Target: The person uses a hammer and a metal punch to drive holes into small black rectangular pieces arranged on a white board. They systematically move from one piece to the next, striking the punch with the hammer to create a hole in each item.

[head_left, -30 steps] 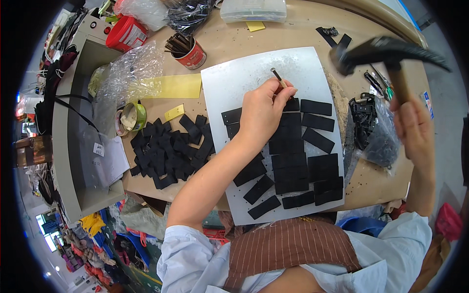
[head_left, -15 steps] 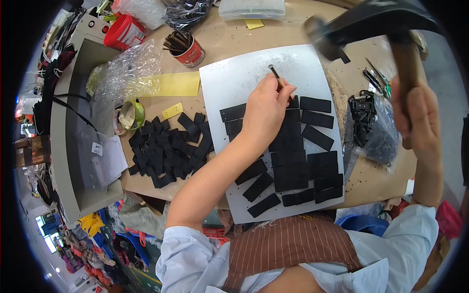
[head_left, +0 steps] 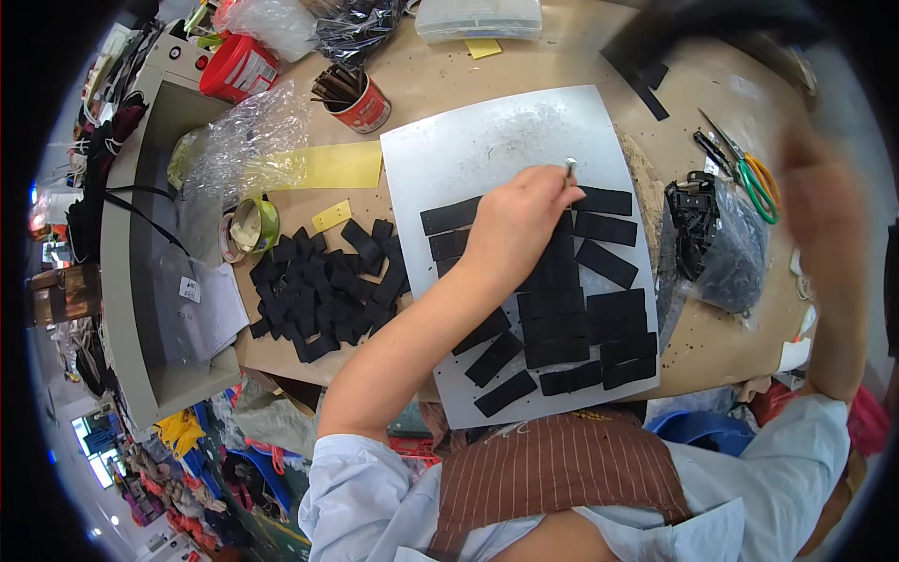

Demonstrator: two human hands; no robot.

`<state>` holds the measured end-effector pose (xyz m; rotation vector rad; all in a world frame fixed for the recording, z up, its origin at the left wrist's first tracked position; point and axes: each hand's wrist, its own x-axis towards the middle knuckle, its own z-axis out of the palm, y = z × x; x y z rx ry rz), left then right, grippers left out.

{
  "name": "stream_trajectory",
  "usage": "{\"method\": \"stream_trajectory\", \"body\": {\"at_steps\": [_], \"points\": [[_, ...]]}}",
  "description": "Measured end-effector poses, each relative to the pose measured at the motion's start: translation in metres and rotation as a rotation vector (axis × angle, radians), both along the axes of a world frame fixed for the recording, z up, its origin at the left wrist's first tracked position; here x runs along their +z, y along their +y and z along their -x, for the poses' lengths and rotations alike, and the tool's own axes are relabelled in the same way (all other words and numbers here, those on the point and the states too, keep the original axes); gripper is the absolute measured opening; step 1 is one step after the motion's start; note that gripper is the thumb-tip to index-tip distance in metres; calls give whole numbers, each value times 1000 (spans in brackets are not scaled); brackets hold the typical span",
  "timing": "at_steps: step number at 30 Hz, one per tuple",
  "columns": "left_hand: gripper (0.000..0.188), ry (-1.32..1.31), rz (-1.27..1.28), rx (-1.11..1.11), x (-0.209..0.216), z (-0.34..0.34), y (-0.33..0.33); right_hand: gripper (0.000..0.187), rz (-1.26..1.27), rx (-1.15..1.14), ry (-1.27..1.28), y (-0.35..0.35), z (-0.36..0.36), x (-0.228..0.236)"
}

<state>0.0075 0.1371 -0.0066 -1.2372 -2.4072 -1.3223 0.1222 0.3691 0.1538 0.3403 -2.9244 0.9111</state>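
My left hand (head_left: pixel 524 225) is closed on a thin metal punch (head_left: pixel 570 165), whose bright round end stands above the fingers. It is over the upper rows of flat black strips (head_left: pixel 606 263) laid out on a white board (head_left: pixel 506 131). The hand hides the punch's lower end. At the upper right a hammer (head_left: pixel 712 37) is raised, its dark head smeared by motion. My right hand (head_left: pixel 819 197), also blurred, grips it. Several strips on the left show small holes near their ends. Left of the board lies a loose heap of small black pieces (head_left: pixel 323 290).
A red tin of dark rods (head_left: pixel 363 108) and a red bucket (head_left: pixel 239 67) stand far left. Rolls of tape (head_left: pixel 257 225) sit by a grey machine housing (head_left: pixel 126 253). Right of the board are green-and-orange-handled scissors (head_left: pixel 757 187) and a plastic bag (head_left: pixel 735 272).
My left hand has shifted slightly right with the punch, which now stands more upright. The hammer has swung up and back toward the upper right, uncovering the scissors and a black strip.
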Motion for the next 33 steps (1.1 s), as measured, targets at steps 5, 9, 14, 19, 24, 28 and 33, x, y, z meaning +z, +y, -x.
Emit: {"method": "stream_trajectory", "body": {"at_steps": [5, 9, 14, 19, 24, 28, 33], "points": [[14, -499, -171, 190, 3, -2, -12, 29, 563, -326, -191, -30, -5, -31], [12, -746, -479, 183, 45, 10, -37, 30, 607, -333, -227, -20, -21, -21], [9, -748, -189, 113, 28, -6, -60, 36, 425, -247, -191, -31, -28, -53], [8, -616, -92, 207, 9, -14, -60, 37, 460, -242, -230, -38, -25, -51], [8, -639, -143, 199, 3, -14, -59, 35, 463, -283, -234, -36, -25, -54], [8, -664, -148, 203, 5, -14, -60, 33, 472, -360, -130, -36, -22, -54], [8, -629, -158, 182, 4, -15, -59, 39, 519, -180, 36, -18, -1, 5]]}}
